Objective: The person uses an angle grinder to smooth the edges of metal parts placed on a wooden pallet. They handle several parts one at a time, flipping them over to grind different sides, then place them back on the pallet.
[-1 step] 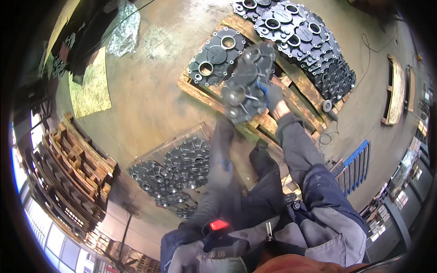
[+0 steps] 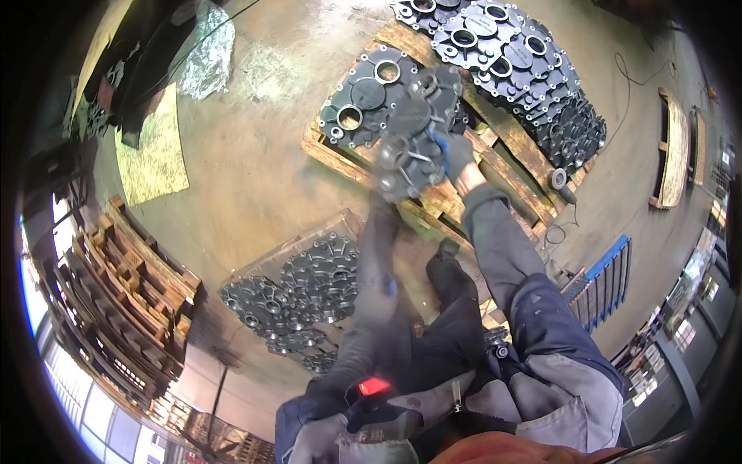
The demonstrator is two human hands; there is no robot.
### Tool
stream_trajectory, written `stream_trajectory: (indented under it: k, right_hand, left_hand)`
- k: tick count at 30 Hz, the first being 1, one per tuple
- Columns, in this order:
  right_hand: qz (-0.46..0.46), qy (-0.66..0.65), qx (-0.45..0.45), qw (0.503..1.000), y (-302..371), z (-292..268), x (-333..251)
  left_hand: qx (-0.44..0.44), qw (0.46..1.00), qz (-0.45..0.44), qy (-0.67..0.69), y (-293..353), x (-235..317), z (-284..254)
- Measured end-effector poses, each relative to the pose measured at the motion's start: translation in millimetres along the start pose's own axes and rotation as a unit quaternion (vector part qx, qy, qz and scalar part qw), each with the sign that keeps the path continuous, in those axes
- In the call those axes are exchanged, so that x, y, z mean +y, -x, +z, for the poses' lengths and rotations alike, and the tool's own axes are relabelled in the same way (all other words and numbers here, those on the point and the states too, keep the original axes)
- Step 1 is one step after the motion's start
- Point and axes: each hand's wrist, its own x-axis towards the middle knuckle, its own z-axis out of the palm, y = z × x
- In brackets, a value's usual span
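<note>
A lift or placement seems to be the step in hand: a dark cast cover (image 2: 411,116) is held up over a wooden pallet (image 2: 328,155), and the right side of a second cast cover (image 2: 367,94), laid flat on the boards, is overlapped by it in view. Whether the boards are touched by the held part cannot be told. In judgement, steady support at both ends is called for by so broad a piece, since it could be tipped by a hold at one edge alone.

The right hand (image 2: 457,153), gloved in grey and blue, is closed round the right-hand edge of the dark cast cover, near its middle. The left sleeve (image 2: 348,356) is blurred and the left hand cannot be made out, so how far it is opened, or whether any weight is borne by it, cannot be told.

Farther right, a large stack of cast covers (image 2: 533,77) is heaped in overlapping layers. A power tool with a round end (image 2: 558,179) is seen near the pallet's right corner.
</note>
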Motion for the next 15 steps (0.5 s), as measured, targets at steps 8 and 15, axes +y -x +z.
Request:
stream_trajectory:
  k: [8,15]
  right_hand:
    - [-0.063,-0.101,0.011,0.993,-150.7,101.2,78.6]
    - [0.028,0.019,0.058,0.998,-191.5,71.2,158.9]
  left_hand:
    - [0.009,1.000,-0.014,0.000,-8.4,-72.3,34.7]
    - [-0.042,0.998,-0.038,0.024,-27.2,-58.9,8.1]
